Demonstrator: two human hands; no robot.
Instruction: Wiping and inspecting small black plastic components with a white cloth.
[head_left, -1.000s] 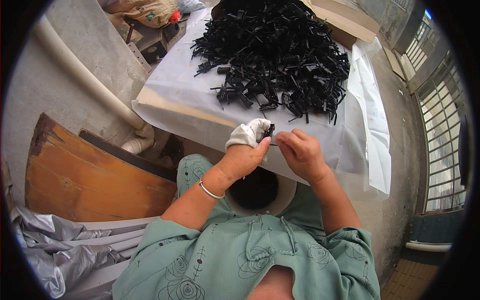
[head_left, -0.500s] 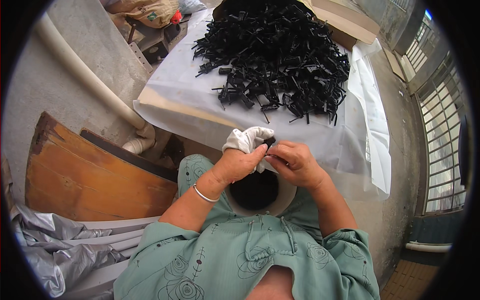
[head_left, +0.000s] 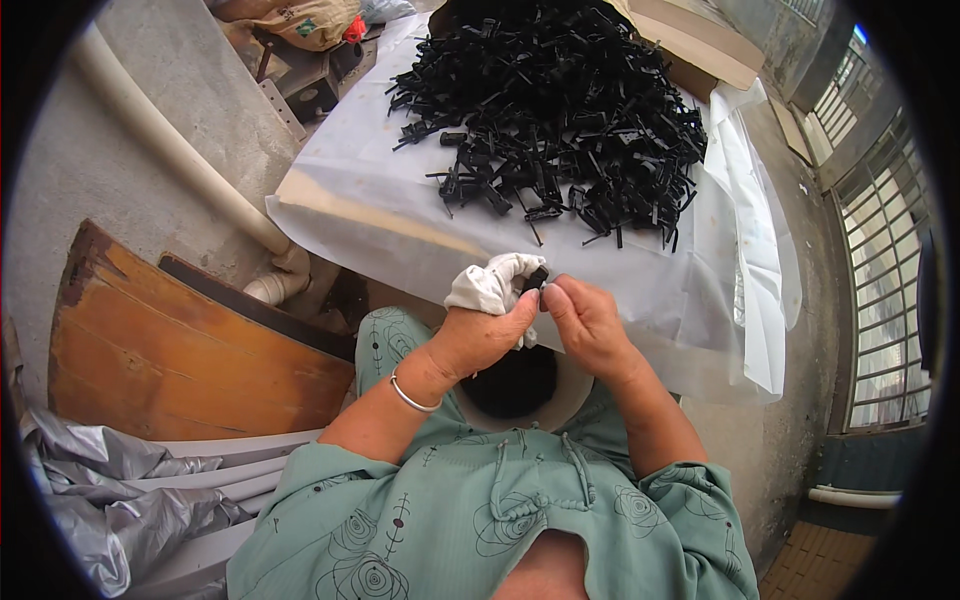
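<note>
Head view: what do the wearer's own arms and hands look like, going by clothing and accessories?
Loose, muted green sleeves with dark line-drawn motifs leave both forearms bare. A thin, silvery bangle circles the left wrist. White, glove-like fabric covers part of the left hand, its thumb bare. The right hand shows no glove.

1. A table (head_left: 325, 190), its tan edge showing through at the near left, carries the load.
2. A translucent white plastic sheet (head_left: 345, 155) covers its top, draping over the near edge and hanging in creased folds on the right.
3. On the sheet lies a broad heap of small black plastic parts (head_left: 560, 110) with thin protruding strips, thickest at the far side.
4. Stray parts (head_left: 453, 139) lie along its left and near fringes.
5. Brown cardboard (head_left: 700, 42) borders the heap at far right.
</note>
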